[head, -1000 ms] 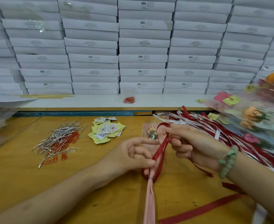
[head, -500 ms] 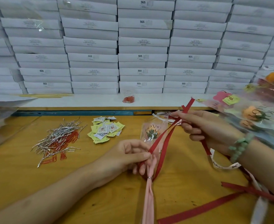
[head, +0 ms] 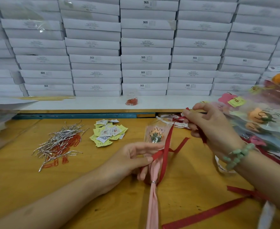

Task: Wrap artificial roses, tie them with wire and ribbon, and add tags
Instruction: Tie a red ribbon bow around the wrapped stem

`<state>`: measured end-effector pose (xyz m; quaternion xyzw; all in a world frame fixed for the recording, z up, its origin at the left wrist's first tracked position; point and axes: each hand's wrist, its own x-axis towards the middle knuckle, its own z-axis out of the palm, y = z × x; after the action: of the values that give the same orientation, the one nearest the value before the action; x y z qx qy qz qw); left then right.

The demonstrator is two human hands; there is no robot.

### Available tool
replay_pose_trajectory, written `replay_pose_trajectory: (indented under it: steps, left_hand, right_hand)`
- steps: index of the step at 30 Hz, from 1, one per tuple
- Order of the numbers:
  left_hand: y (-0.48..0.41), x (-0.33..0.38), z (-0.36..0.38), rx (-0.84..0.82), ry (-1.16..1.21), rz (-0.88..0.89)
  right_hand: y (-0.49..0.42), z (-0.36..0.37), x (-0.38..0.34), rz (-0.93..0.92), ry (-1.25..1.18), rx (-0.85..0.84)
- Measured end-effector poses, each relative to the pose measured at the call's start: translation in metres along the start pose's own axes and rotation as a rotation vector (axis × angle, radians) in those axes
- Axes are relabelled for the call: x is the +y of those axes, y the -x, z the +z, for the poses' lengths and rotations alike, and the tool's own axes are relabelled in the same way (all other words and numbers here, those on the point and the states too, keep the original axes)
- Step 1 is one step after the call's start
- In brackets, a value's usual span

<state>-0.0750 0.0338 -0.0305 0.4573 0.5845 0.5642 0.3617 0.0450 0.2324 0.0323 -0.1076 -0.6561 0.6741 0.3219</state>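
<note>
Right hand (head: 212, 128) has pulled away from the left, fingers curled round the red ribbon (head: 167, 142), drawing it taut; left hand (head: 132, 161) fingers pinch the crossing against the wrapped rose (head: 155, 136) lying on the bench (head: 102, 187); knot's cinching I reckon, tag not on yet

Stacked white boxes (head: 145, 42) behind a white ledge (head: 94, 103) — yellow wooden table (head: 20, 187) below

Pink-wrapped rose (head: 154, 162) lies lengthwise, wire-tied (head: 153, 182), red ribbon (head: 164, 156) looped around.
</note>
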Motion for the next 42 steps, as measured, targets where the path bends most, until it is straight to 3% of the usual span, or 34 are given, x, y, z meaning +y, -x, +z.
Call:
replay_pose_trajectory:
  steps: [3,7,9,13,17,22,24,27,29,31,34,39,42]
  left_hand:
    - [-0.001,-0.002,0.002,0.02,0.02,-0.009]
    - [-0.003,-0.004,0.004,0.056,0.051,0.02]
    - [-0.005,-0.005,0.004,0.09,0.067,0.049]
    - [-0.006,-0.007,0.002,0.088,0.115,0.062]
    - [-0.003,-0.005,0.0,0.024,0.017,0.058]
    - [-0.004,-0.006,0.001,0.084,-0.035,0.042]
    - [-0.004,-0.006,0.002,0.099,0.003,0.044]
    - [-0.003,-0.004,0.004,0.116,0.054,0.04]
    - [-0.003,-0.003,0.005,0.123,0.073,0.034]
    - [-0.003,-0.002,0.006,0.124,0.084,0.026]
    - [-0.002,-0.003,0.004,0.117,0.056,0.018]
    - [-0.002,-0.003,0.003,0.057,-0.04,0.025]
    - [-0.002,-0.002,0.005,0.034,-0.032,0.046]
  right_hand:
    - [0.009,0.008,-0.002,-0.12,0.11,-0.21]
    - [0.02,0.012,0.002,-0.217,0.507,-0.625]
    - [0.021,0.012,0.008,-0.199,0.578,-0.607]
    - [0.021,0.012,0.024,-0.242,0.728,-0.385]
    - [0.028,0.013,0.038,-0.307,0.811,-0.363]
    - [0.024,0.013,0.033,-0.373,0.805,-0.299]
    - [0.018,0.007,0.025,-0.331,0.747,-0.368]
    - [0.013,-0.002,0.017,-0.129,0.677,-0.717]
    - [0.012,-0.006,0.015,-0.048,0.758,-0.892]
    - [0.011,-0.006,0.015,-0.043,0.831,-0.964]
    - [0.01,-0.004,0.015,0.002,0.701,-0.94]
    - [0.011,0.006,0.011,-0.001,0.354,-0.594]
    - [0.015,0.011,0.014,-0.054,0.342,-0.544]
